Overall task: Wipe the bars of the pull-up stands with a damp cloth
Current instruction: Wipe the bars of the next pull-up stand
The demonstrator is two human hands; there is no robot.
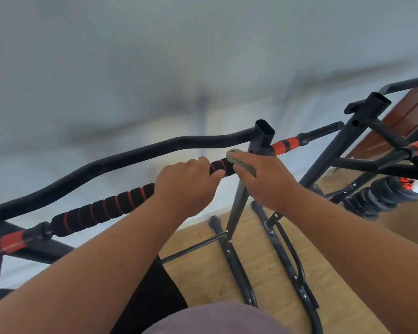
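Foam-padded bar [101, 208] slanting from 8 o'clock up toward 2 o'clock, mid-frame. Left hand [187, 186] clamped around it, fingers curled over the top. Right hand [267, 183] pressing a greenish cloth [237, 159] onto the bar beside the upright post [256, 165], fingers close together, fairly straight. Likely risks: cloth snagging at the post joint, missing the underside, tipping the stand through a hard pull. Hidden: most of the cloth, bar's far side; second stand [362, 131] at 3 o'clock cut off; wall [155, 56] blurred.
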